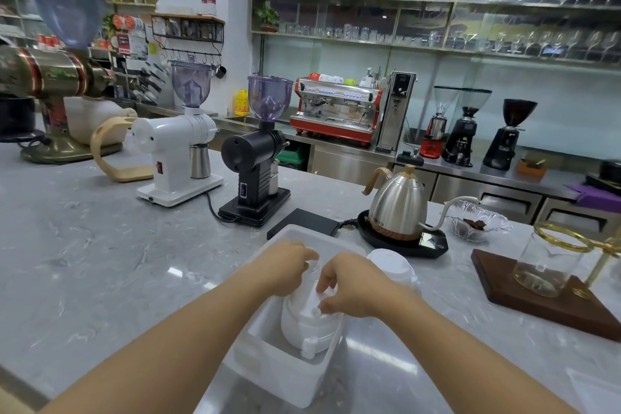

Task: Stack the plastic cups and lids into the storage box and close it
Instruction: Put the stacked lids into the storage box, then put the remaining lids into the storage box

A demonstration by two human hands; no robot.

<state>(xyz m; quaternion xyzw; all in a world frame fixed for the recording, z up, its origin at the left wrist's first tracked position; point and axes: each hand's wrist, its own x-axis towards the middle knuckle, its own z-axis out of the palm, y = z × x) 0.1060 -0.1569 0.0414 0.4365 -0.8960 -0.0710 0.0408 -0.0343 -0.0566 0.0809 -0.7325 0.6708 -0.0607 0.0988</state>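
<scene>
Both my hands are over the open white storage box (268, 370), lower center of frame. My left hand (285, 269) curls around a clear cup (314, 265); my right hand (353, 286) pinches a white lid (312, 312) atop the stack inside. More lids (389, 264) sit just right of the box.

Two hands, left (285, 265) and right (353, 282), over one open white plastic storage box (289, 376). One stack of white plastic lids (309, 323) inside; exact lid count unclear. One more white lid (391, 264) on the grey marble worktop (100, 262). One steel gooseneck kettle (398, 208). Three grinders upper left: olive-red (50, 77), white (178, 144), black (258, 158).
</scene>
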